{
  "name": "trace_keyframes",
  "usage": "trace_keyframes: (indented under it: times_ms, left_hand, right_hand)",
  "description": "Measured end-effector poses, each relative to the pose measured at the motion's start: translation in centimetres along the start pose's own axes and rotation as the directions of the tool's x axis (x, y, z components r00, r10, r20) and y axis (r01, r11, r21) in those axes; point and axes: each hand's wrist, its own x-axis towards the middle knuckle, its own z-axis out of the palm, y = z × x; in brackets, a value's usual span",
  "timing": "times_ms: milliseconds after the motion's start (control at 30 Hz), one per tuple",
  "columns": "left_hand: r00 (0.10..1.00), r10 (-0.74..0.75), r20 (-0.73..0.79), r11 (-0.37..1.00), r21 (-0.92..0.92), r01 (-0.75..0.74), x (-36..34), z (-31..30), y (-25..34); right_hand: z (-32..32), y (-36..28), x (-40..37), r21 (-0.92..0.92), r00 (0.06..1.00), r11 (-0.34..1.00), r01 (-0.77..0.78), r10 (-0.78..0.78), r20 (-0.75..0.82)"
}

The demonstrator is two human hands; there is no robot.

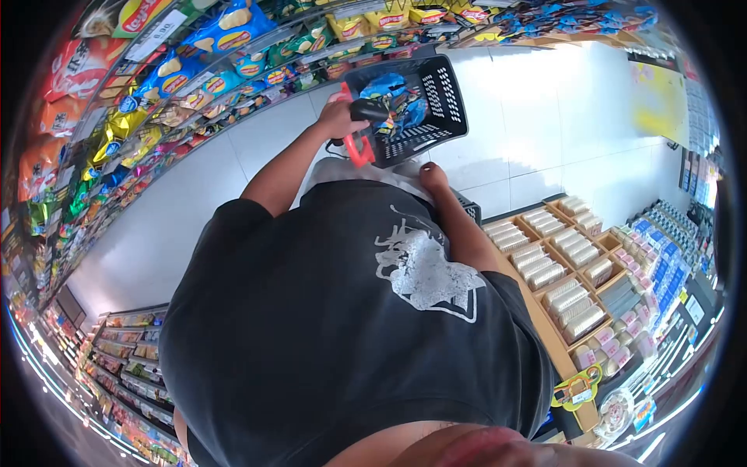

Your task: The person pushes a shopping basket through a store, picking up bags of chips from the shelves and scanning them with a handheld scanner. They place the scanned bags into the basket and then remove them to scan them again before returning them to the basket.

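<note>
Black T-shirt (pixel 311 327) filled my view; left hand (pixel 338 118) gripped the red handle (pixel 359 148) of a basket (pixel 445 92); right hand (pixel 433 177) fingers I couldn't tell.

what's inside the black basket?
Blue snack packets lie in the black basket, piled at the end near the red handle that the left hand grips. Anything beneath the packets is covered.

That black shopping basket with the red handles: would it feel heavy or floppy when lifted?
Probably light: the basket holds only a few blue packets. Its slotted plastic walls look stiff. Hung from the left hand, it may swing.
</note>
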Motion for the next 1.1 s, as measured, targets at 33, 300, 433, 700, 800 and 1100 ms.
trace_keyframes:
  times_ms: [33, 300, 433, 700, 800, 1100]
  left_hand:
    - [0.999, -0.012, -0.031, 1.000, 0.025, 0.012, -0.3, 0.9, -0.1]
    - [0.869, -0.429, -0.246, 0.902, -0.162, 0.400, -2.9, 0.5, 5.0]
    - [0.795, -0.534, -0.288, 0.800, -0.477, 0.364, -5.0, 5.2, 5.8]
    - [0.887, -0.417, -0.198, 0.905, 0.003, 0.426, -4.8, 7.3, 12.5]
    - [0.767, -0.510, -0.389, 0.860, -0.205, 0.468, -4.3, 8.3, 12.5]
    - [0.705, -0.456, -0.543, 0.873, -0.118, 0.474, -3.9, 11.0, 11.6]
  right_hand:
    - [0.2, 0.0, 0.9, 0.040, 0.999, 0.999, 0.034, -0.035, 0.027]
    - [-5.2, 0.4, 6.5, -0.141, 0.919, 0.927, 0.347, -0.306, 0.249]
    - [-9.7, -0.4, 11.7, -0.393, 0.838, 0.757, 0.521, -0.368, 0.403]
    - [-8.7, -3.8, 16.2, -0.365, 0.653, 0.588, 0.722, -0.402, 0.643]
    - [-6.2, -4.5, 18.2, -0.416, 0.656, 0.549, 0.725, -0.366, 0.660]
    - [3.2, -4.6, 22.7, -0.202, 0.426, 0.429, 0.880, -0.527, 0.735]
